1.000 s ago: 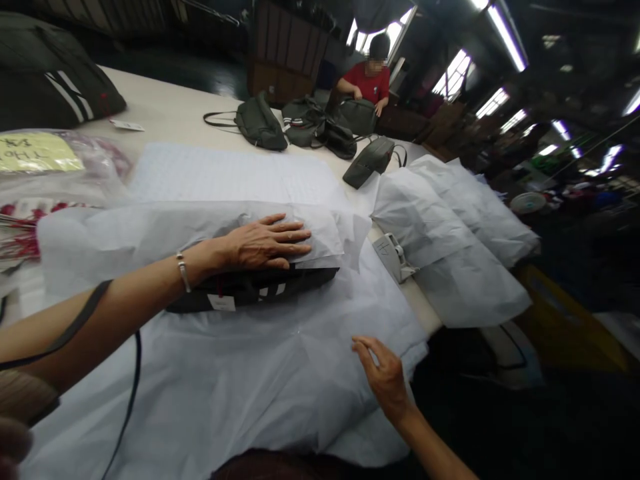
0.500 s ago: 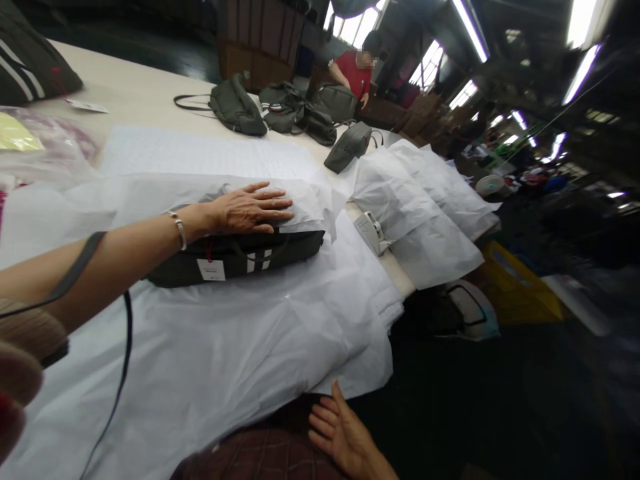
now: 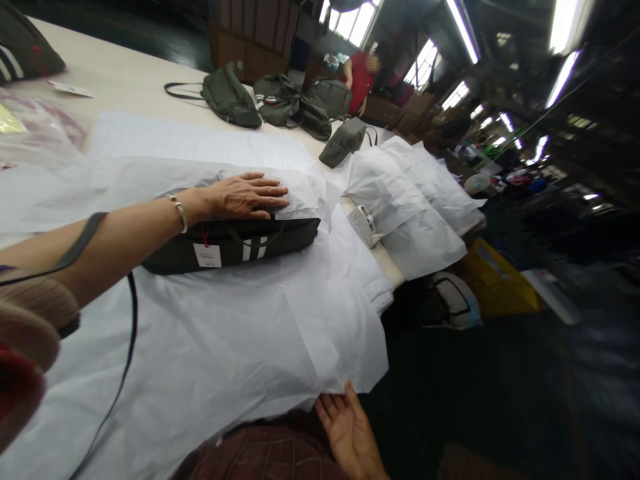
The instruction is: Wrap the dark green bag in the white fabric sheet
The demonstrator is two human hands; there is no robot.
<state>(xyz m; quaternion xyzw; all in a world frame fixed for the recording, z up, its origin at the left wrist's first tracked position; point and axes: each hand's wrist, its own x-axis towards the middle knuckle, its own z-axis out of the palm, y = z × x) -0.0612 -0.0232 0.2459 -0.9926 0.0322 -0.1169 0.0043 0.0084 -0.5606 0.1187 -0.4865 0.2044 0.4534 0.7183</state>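
Note:
A dark green bag (image 3: pixel 227 250) lies on its side on white sheets, with two white stripes and a white hang tag (image 3: pixel 207 255) on a red string. White wrapping paper (image 3: pixel 300 193) covers its upper side. My left hand (image 3: pixel 245 196) rests flat on that paper, fingers stretched out, pressing over the bag. At the near edge of the white sheets (image 3: pixel 240 333), my right hand (image 3: pixel 347 427) is palm up with fingers extended. Its fingertips touch the sheet edge and are partly hidden by it; the thumb stands apart.
Several dark green bags (image 3: pixel 230 97) stand along the far side of the table (image 3: pixel 135 67). A white tape dispenser-like object (image 3: pixel 364 225) sits by more wrapping paper (image 3: pixel 415 207) on the right. Beyond the table edge is a yellow container (image 3: pixel 495 277). A person in red (image 3: pixel 359 81) stands behind.
My right hand has moved up to the near edge of the sheets, and its fingertips now meet it. My left hand stays flat on the covered bag. The view has shifted slightly.

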